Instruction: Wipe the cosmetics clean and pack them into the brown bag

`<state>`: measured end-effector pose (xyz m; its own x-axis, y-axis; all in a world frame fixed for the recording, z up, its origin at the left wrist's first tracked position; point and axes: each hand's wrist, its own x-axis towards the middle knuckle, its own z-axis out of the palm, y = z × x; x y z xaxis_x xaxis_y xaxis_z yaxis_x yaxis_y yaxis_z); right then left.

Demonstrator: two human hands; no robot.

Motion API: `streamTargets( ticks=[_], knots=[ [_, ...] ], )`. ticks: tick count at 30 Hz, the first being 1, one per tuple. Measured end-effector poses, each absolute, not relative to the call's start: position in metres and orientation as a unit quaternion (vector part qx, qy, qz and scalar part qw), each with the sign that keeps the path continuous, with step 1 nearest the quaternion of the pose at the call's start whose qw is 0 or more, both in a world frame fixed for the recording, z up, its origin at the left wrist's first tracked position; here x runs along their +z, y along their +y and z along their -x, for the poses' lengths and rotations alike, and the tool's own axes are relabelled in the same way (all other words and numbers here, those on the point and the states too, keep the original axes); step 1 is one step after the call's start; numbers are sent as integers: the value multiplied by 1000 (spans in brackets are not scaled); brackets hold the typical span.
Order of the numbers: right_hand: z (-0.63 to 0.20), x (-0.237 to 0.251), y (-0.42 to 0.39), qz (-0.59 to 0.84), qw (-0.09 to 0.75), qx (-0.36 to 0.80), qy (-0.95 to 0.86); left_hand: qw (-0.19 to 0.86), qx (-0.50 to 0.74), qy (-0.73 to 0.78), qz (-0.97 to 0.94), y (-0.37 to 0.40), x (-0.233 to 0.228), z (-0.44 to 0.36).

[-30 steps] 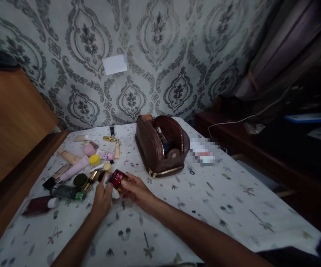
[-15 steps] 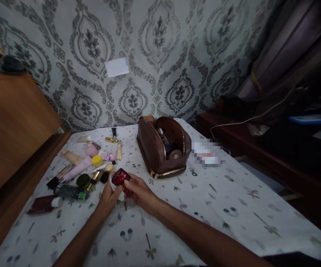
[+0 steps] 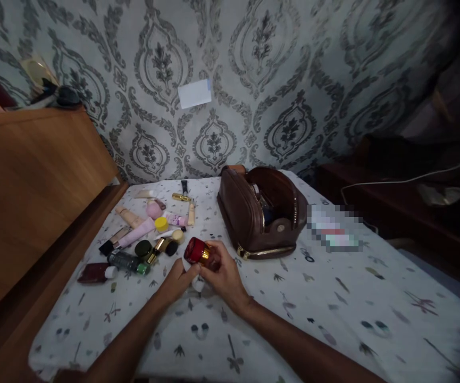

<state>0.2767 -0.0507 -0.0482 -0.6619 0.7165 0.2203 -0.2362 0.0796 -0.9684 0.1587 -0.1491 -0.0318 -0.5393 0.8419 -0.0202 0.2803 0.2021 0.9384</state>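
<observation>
A small red jar with a gold band (image 3: 196, 251) sits between both hands above the patterned tablecloth (image 3: 293, 314). My right hand (image 3: 224, 275) grips the jar from the right and below. My left hand (image 3: 178, 281) presses a small white wipe or pad (image 3: 196, 283) against the jar's underside. An open brown leather pouch (image 3: 261, 213) stands just beyond the hands, to the right, with items inside it.
Several cosmetics lie left of the hands: a pink tube (image 3: 136, 234), a yellow cap (image 3: 160, 224), a dark green bottle (image 3: 128, 261), a maroon tube (image 3: 96, 273), a gold lipstick (image 3: 181, 197). A wooden headboard (image 3: 26, 202) borders the left. Patterned wallpaper behind.
The view has swung left, shifting everything rightward in frame. The red jar has been turned in my hands, its round red end now facing up-left, and the left hand sits lower beneath it.
</observation>
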Motion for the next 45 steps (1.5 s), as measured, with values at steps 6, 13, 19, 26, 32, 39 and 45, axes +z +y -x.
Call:
streamTargets(
  ticks=[6, 13, 19, 26, 32, 39, 45],
  knots=[
    [-281, -46, -50, 201, 445, 507, -710, 272, 484, 725, -408, -144, -19, -166],
    [-279, -49, -45, 194, 463, 457, -734, 261, 481, 729, -411, -143, -19, -167],
    [-280, -45, -47, 202, 473, 426, -744, 271, 544, 673, -421, -142, -31, -159],
    [-285, -35, -50, 162, 467, 382, -781, 275, 536, 656, -455, -142, -48, -146],
    [-289, -28, -51, 169, 456, 379, -788, 273, 530, 682, -424, -147, -59, -139],
    [-300, -13, -42, 165, 429, 395, -795, 254, 539, 683, -423, -142, -60, -131],
    [-322, 17, -20, 156, 474, 450, -741, 250, 519, 701, -421, -139, -44, -145]
  ],
)
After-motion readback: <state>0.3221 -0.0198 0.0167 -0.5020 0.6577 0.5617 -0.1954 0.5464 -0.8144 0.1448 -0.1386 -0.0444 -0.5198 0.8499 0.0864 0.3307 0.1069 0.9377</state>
